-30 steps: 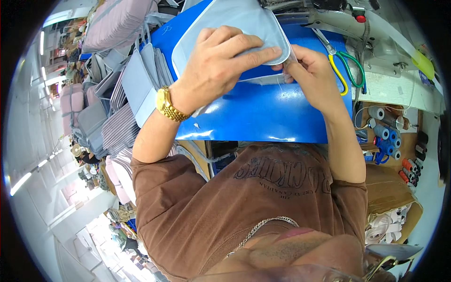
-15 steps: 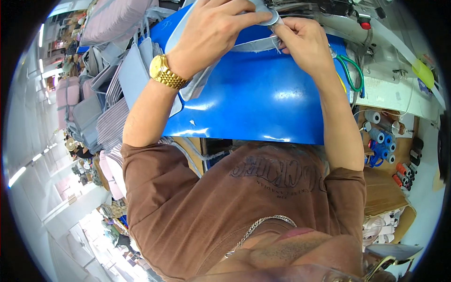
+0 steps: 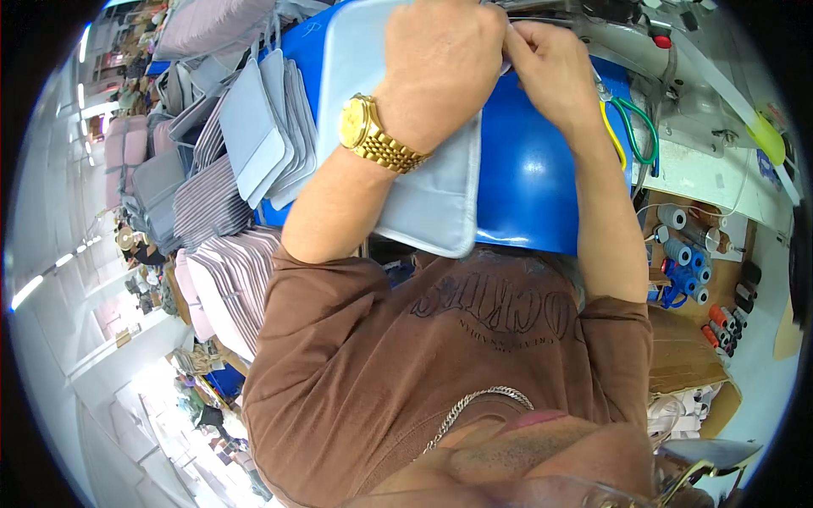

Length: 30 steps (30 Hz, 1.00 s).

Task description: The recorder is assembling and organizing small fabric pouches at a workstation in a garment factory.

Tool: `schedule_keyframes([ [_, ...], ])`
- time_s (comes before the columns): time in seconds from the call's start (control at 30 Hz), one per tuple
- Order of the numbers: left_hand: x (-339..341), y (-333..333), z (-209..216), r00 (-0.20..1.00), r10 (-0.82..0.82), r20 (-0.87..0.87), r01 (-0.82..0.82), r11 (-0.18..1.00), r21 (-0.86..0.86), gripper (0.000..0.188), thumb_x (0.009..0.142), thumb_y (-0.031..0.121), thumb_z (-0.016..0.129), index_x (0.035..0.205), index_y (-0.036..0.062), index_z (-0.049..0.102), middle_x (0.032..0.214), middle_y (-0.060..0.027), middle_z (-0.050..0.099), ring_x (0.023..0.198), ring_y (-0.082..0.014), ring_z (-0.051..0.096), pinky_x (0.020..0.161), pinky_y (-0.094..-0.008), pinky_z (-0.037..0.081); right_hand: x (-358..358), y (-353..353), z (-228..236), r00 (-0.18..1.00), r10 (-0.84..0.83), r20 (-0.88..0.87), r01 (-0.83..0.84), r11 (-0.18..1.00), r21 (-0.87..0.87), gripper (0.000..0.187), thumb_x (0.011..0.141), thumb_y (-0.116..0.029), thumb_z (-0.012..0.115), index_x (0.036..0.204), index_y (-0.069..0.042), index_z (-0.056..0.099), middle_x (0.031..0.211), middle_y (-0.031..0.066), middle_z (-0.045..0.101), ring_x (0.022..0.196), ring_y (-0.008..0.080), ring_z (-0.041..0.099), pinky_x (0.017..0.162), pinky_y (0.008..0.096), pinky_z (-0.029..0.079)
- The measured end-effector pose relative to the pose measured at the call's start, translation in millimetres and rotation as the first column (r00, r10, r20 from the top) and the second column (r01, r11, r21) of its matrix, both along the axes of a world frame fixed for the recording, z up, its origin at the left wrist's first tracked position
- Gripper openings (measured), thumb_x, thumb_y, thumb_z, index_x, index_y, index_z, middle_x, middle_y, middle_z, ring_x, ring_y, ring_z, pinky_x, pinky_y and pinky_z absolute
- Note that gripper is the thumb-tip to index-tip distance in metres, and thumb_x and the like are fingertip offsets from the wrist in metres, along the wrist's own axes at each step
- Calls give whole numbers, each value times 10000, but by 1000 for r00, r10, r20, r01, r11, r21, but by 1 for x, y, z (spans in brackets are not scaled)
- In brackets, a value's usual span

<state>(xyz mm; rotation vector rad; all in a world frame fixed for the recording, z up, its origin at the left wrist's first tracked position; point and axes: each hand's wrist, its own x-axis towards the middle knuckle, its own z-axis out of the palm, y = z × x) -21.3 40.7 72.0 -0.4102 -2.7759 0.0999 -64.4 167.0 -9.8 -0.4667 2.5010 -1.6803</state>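
Observation:
A light grey padded fabric panel (image 3: 428,199) lies on a shiny blue work surface (image 3: 529,182), hanging over its near edge. My left hand (image 3: 445,59), with a gold watch on the wrist, presses down on the panel's far part. My right hand (image 3: 550,59) pinches the panel's far edge right beside the left hand, close to the white sewing machine (image 3: 677,93). The fingertips of both hands are partly hidden at the top of the view.
Stacks of grey and striped fabric panels (image 3: 254,144) stand to the left of the blue surface. Green and yellow handled scissors (image 3: 631,131) lie to the right. Thread spools (image 3: 686,254) sit in a tray at lower right beside a cardboard box (image 3: 686,356).
The grey panel has slid toward me and now hangs over the near edge. Both hands have moved farther up and closer together at its far edge.

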Motion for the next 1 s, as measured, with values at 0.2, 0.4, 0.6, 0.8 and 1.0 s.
schedule_keyframes([
  [0.2,11,1,-12,996,84,12,-84,954,287,184,815,115,571,948,35,671,845,-178,630,796,-354,630,695,-436,527,65,20,4,982,184,30,-181,979,-92,411,935,-349,577,742,12,610,665,248,573,621,421,579,567,453,444],
  [0.4,18,9,-18,997,77,-24,-61,911,408,247,870,173,588,1048,25,676,890,-177,621,820,-365,622,706,-429,513,86,25,-8,959,267,97,-264,964,-39,488,957,-381,586,707,38,573,586,221,512,533,366,539,522,443,397],
  [0.6,21,5,-17,997,15,-74,23,877,480,294,867,202,659,1085,5,671,947,-186,625,862,-361,622,748,-418,505,86,35,-14,904,301,305,-175,909,-379,481,1002,-371,559,753,38,601,574,48,528,565,102,482,522,326,393],
  [0.8,38,-88,-63,916,132,-378,-12,953,304,464,855,240,713,1282,89,616,1177,-174,620,1060,-307,583,926,-362,449,62,30,-7,895,340,289,-192,878,-438,424,1006,-362,559,879,27,671,717,5,630,665,64,539,595,252,449],
  [1.0,107,-101,-122,829,-47,557,-478,-576,663,511,968,332,624,1327,-18,522,1254,-151,617,1121,-214,610,952,-342,500,45,29,-18,948,246,201,-148,903,-404,378,1002,-334,563,951,17,692,760,9,653,666,67,561,571,245,453],
])
